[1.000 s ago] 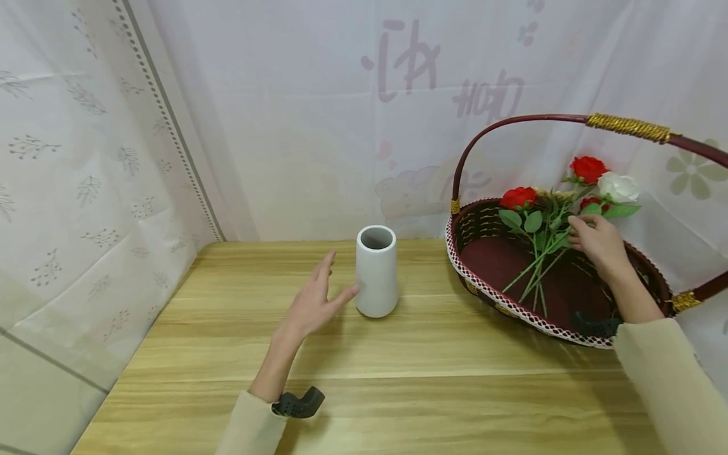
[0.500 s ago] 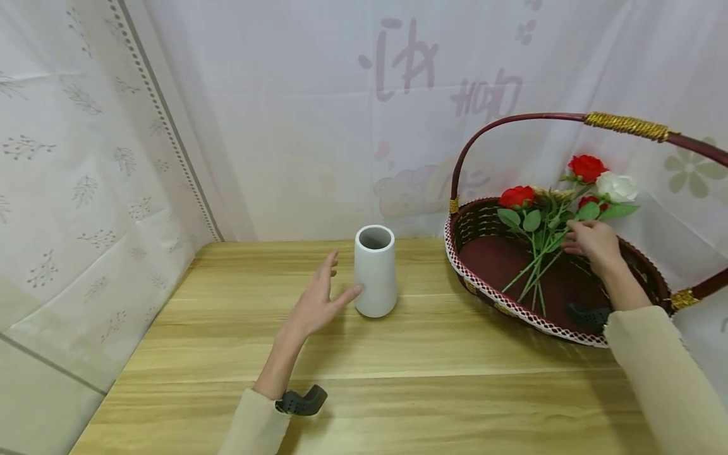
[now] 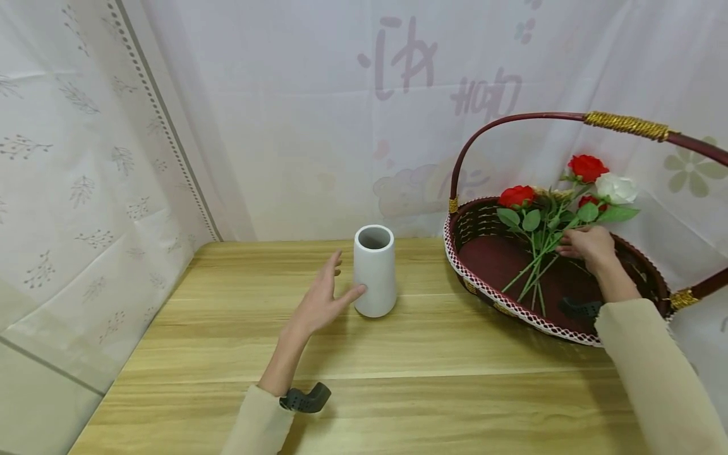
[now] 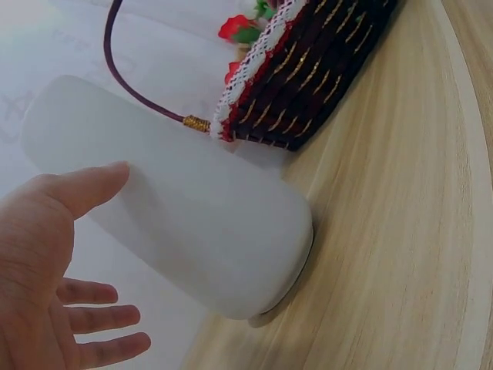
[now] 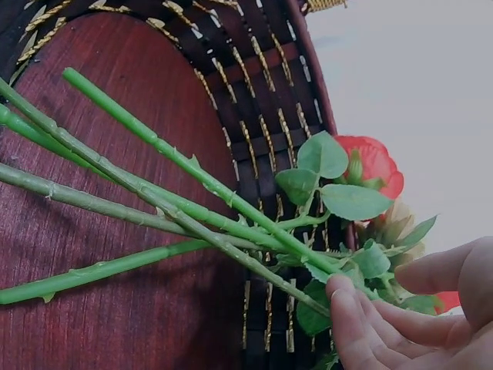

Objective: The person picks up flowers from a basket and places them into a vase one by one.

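On the desk (image 3: 398, 354), the white vase (image 3: 375, 270) stands upright near the centre. The left hand (image 3: 321, 302), fingers straight and released, lies at the vase's 8 o'clock, thumb tip touching its side. At 3 o'clock, the right hand (image 3: 588, 246) pinches the flower stems (image 3: 537, 259) lying in the wicker basket (image 3: 512, 309).

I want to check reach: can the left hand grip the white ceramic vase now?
Probably yes: the left hand is open beside the white ceramic vase, thumb at its wall, nothing between.
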Tool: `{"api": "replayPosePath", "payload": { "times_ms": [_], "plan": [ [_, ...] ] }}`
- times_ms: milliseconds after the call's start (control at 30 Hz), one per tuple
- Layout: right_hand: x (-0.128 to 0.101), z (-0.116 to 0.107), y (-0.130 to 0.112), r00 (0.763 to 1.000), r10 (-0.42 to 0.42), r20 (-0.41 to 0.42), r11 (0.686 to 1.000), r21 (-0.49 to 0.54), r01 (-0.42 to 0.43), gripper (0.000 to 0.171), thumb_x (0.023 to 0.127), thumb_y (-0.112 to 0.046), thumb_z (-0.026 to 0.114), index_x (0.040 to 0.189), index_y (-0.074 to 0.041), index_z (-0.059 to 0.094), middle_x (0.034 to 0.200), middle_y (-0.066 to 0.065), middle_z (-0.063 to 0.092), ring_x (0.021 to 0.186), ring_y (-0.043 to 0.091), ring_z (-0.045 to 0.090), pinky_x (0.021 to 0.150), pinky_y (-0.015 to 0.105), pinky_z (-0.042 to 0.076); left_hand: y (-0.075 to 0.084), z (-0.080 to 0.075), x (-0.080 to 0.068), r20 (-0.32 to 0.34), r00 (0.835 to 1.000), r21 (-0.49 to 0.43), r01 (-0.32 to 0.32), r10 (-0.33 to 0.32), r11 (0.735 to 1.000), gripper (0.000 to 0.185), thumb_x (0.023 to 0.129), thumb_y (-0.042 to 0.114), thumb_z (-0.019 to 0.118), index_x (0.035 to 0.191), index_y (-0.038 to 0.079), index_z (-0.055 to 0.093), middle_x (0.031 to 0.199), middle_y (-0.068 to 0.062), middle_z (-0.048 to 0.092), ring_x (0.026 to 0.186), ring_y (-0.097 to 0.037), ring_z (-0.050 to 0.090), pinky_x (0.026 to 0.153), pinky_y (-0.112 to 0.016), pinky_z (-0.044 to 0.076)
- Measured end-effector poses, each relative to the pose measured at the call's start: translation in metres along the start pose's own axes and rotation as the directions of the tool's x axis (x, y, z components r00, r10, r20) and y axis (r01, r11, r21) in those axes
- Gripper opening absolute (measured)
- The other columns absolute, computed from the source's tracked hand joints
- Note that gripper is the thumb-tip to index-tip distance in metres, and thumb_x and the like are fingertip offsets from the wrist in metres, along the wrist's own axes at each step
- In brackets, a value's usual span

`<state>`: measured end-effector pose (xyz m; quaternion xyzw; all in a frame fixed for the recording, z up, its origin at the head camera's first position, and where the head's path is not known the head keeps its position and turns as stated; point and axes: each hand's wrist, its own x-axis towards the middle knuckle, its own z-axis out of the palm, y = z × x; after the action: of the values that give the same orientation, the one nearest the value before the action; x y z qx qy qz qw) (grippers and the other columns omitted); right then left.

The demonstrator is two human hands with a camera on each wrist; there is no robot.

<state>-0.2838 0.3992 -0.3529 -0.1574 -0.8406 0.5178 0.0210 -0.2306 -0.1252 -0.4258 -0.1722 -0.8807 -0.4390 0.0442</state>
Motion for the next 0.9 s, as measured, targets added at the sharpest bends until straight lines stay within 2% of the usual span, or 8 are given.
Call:
{"api": "replayPosePath", "payload": {
  "times_ms": [100,200,367,500,700,900],
  "plan": [
    [0.002,0.001,0.001,1.000,0.017,0.002,0.999,0.036,-0.017,0.056,0.107,-0.017,0.037,0.144,0.024,0.027,0.079,-0.004,0.060,0.065,0.001,0.066,0.068,0.023,0.058,-0.001,0.001,0.001,-0.003,1.000,-0.007,0.000,0.000,1.000,0.098,0.092,0.056,0.068,0.162,0.012,0.014,0.160,-0.015,0.032,0.140,-0.038,0.040,0.109,-0.057,0.037],
    [0.005,0.003,0.002,0.999,0.035,-0.006,0.997,0.074,-0.034,0.054,0.107,-0.016,0.039,0.143,0.022,0.030,0.072,-0.010,0.059,0.063,0.001,0.067,0.069,0.023,0.058,-0.001,0.002,0.002,0.000,1.000,-0.024,0.002,-0.002,1.000,0.099,0.092,0.054,0.069,0.162,0.012,0.014,0.160,-0.015,0.032,0.140,-0.038,0.040,0.109,-0.056,0.038],
    [0.009,0.007,0.004,0.995,0.080,-0.052,0.987,0.143,-0.072,0.032,0.104,-0.012,0.044,0.125,0.011,0.050,0.065,-0.009,0.061,0.058,0.003,0.066,0.067,0.024,0.058,-0.001,0.005,0.004,0.007,1.000,-0.071,-0.003,0.004,0.997,0.099,0.091,0.047,0.073,0.161,0.011,0.014,0.159,-0.015,0.033,0.140,-0.038,0.040,0.109,-0.054,0.039],
    [0.013,0.010,0.008,0.988,0.120,-0.101,0.979,0.175,-0.101,0.018,0.102,-0.013,0.050,0.111,0.001,0.056,0.062,-0.009,0.062,0.055,0.004,0.066,0.063,0.024,0.058,0.000,0.008,0.004,0.014,1.000,-0.111,0.011,-0.010,0.994,0.101,0.089,0.043,0.078,0.161,0.015,0.014,0.156,-0.017,0.035,0.138,-0.040,0.041,0.104,-0.059,0.042],
    [0.019,0.013,0.011,0.969,0.178,-0.170,0.969,0.200,-0.143,0.012,0.101,-0.016,0.055,0.106,-0.004,0.057,0.057,-0.011,0.060,0.051,0.004,0.065,0.062,0.025,0.058,0.001,0.014,0.007,0.032,0.999,-0.160,0.006,0.000,0.987,0.103,0.087,0.046,0.079,0.162,0.019,0.013,0.157,-0.016,0.033,0.139,-0.041,0.040,0.100,-0.064,0.043],
    [0.020,0.012,0.012,0.963,0.187,-0.193,0.969,0.198,-0.149,0.009,0.100,-0.015,0.057,0.104,-0.006,0.058,0.056,-0.012,0.060,0.051,0.005,0.065,0.060,0.025,0.058,0.002,0.021,0.013,-0.004,0.998,-0.172,-0.061,0.061,0.983,0.103,0.085,0.038,0.083,0.161,0.019,0.015,0.156,-0.011,0.036,0.138,-0.034,0.042,0.106,-0.061,0.038]
  ]
}}
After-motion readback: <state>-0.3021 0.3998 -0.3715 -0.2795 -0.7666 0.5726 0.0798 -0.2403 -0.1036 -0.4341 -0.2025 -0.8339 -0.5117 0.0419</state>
